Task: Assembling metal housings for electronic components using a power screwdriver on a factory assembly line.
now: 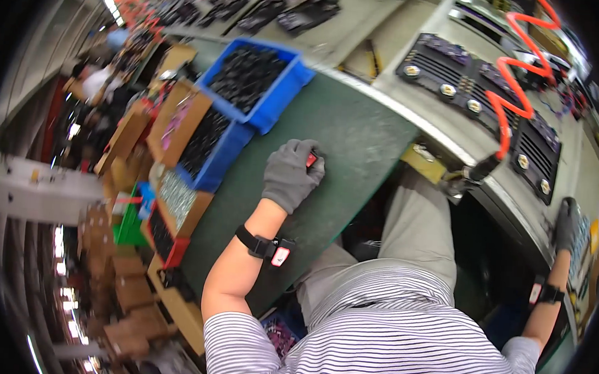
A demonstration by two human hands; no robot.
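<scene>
My left hand (pixel 292 178), in a grey glove, is over the green tabletop (pixel 343 132) with its fingers curled. It grips a small red object (pixel 311 159), mostly hidden by the glove, so its kind is unclear. Far to the right, my right hand (pixel 565 227), also gloved, reaches past the bench edge. Its fingers look stretched out, close to a pile of light bluish parts (pixel 581 249). Nearer the middle, black slotted housings (pixel 489 92) with round brass-coloured fittings lie in a row on the grey bench (pixel 413 91).
Blue bins (pixel 282 88) of black parts stand left of my left hand. Beside them are cardboard boxes (pixel 174 123) and a red bin (pixel 177 252). A coiled orange air hose (pixel 509 69) hangs over the bench, ending by a dark tool (pixel 485 167). Other people are at the far left.
</scene>
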